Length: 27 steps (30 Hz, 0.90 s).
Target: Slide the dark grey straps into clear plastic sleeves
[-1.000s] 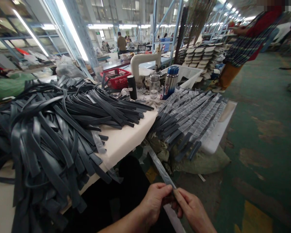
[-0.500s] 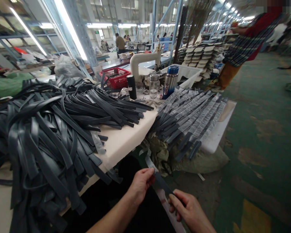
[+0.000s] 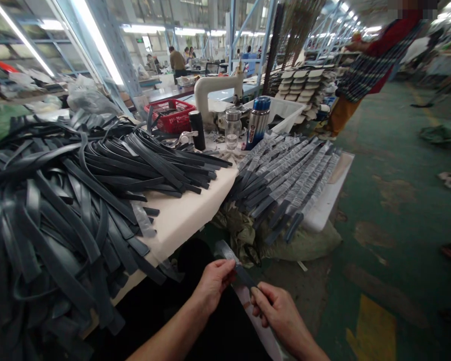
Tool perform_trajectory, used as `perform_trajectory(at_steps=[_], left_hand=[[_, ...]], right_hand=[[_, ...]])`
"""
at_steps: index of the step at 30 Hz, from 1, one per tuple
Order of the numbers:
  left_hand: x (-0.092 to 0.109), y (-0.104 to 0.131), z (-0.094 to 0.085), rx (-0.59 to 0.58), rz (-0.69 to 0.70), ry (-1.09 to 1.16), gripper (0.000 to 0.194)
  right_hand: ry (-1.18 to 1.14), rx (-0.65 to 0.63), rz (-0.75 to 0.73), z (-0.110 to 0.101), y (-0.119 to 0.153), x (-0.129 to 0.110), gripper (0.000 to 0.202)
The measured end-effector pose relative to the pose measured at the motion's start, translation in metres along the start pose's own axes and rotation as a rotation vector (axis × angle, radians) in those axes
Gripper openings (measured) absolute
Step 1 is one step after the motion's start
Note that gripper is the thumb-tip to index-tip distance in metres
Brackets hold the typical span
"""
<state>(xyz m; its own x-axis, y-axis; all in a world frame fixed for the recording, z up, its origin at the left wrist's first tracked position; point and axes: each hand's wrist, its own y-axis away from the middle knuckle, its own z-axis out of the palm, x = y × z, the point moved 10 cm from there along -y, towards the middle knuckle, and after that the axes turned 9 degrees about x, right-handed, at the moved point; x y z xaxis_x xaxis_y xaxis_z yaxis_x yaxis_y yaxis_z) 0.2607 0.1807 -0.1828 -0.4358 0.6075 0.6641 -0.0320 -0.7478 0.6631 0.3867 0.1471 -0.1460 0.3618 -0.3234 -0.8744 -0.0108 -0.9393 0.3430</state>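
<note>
Between my two hands runs a dark grey strap [image 3: 245,277], its far end covered by a clear plastic wrap [image 3: 225,250]. My left hand [image 3: 215,282] pinches it where the plastic meets the bare strap. Closer to me, my right hand [image 3: 272,307] grips the bare part, thumb on top. On the left, a big heap of loose dark straps [image 3: 71,210] covers much of the table and hangs over its edge. To the right lie several straps wrapped in crinkled plastic [image 3: 296,173], side by side, their near ends bare.
The cream-coloured tabletop [image 3: 190,213] has its edge just beyond my hands. At the back stand a red basket [image 3: 175,118], a black cylinder [image 3: 197,130], a glass jar [image 3: 232,129], a blue-topped flask [image 3: 258,123] and a cream machine arm [image 3: 206,95]. A person [image 3: 376,65] stands at right.
My right hand has come closer to my left along the strap, so less bare strap shows between them. The whole view has shifted slightly, with the scene moving left and up.
</note>
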Motion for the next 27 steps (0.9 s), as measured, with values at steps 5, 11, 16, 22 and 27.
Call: perform_trajectory(at_steps=[5,11,16,22,27], left_hand=[[-0.008,0.008,0.023,-0.151,0.013,0.016,0.033],[0.008,-0.011,-0.014,0.038,0.014,0.015,0.034],[-0.017,0.005,0.017,-0.146,-0.025,0.020,0.032],[-0.005,-0.015,-0.018,0.015,-0.003,0.025,0.038],[-0.018,-0.014,-0.020,-0.017,-0.049,0.000,0.039]], right_hand=[[-0.027,0.034,-0.097,0.000,-0.012,-0.016,0.040],[0.025,-0.056,-0.017,0.004,-0.002,0.000,0.040],[-0.025,0.035,-0.061,0.004,-0.015,-0.011,0.041],[-0.045,-0.150,-0.002,0.019,-0.003,0.007,0.040],[-0.044,-0.107,0.076,0.018,0.008,0.028,0.045]])
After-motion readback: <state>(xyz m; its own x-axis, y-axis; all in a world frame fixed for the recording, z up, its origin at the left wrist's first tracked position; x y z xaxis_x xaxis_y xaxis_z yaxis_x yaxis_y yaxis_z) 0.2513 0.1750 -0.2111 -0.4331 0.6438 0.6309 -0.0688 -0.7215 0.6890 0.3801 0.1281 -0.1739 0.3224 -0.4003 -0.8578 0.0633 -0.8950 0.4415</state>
